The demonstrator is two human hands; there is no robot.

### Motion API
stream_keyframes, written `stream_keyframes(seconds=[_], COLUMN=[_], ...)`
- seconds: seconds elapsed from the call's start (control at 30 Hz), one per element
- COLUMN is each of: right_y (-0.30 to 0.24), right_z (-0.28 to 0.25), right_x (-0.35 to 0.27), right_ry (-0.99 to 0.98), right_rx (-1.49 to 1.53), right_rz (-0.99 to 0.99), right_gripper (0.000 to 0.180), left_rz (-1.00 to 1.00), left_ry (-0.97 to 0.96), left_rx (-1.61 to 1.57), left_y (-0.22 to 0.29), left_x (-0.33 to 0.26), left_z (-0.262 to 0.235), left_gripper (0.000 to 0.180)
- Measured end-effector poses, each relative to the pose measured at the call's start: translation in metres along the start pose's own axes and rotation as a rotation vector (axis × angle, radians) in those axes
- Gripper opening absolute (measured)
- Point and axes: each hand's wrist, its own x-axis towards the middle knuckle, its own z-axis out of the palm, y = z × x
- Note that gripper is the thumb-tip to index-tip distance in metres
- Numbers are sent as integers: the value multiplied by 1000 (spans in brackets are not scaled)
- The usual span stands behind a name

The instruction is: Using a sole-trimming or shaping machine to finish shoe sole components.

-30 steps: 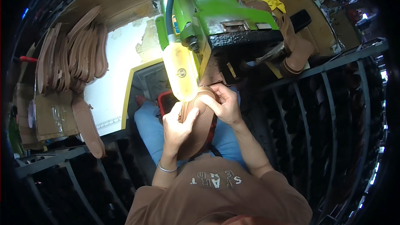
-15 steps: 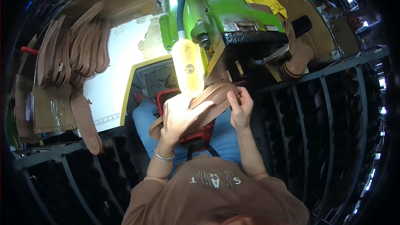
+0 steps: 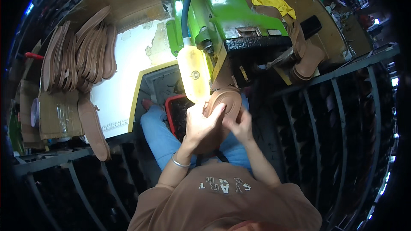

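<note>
A brown shoe sole [image 3: 231,97] is between my hands, its rounded end tilted up beneath the green machine. My left hand [image 3: 199,125] grips its left side, with the thumb across the face. On the right edge, my right hand [image 3: 240,125] has its fingers curled against the sole, slightly blurred and partly hidden. The lower part of the sole runs down behind my hands, so I cannot tell whether it is one sole or several together. Just above my left hand hangs a lit yellow lamp [image 3: 193,75] on a blue cable.
Several brown soles [image 3: 83,55] stand in a row on the white table [image 3: 124,81] at left, with one sole [image 3: 92,128] overhanging its edge. The green machine [image 3: 244,15] rises ahead. More soles [image 3: 310,60] lie at right. A red bin [image 3: 170,115] holds dark scraps below.
The sole has swung from a slanted, lengthwise pose to one with its rounded end up towards the machine. My left hand has moved right, and my right hand has come lower and inward.
</note>
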Motion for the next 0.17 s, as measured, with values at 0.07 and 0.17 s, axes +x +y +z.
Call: stream_keyframes(seconds=[0.07,0.17], right_y=[30,37], right_z=[-26,-34], right_x=[-45,-79], right_ry=[-209,-260], right_rx=[-154,-76], right_rz=[413,542], right_gripper=[45,56], left_rz=[-103,-123], left_ry=[-19,0], left_rx=[-113,-274], left_y=[14,3], left_x=[5,0], left_z=[8,15], left_gripper=[25,25])
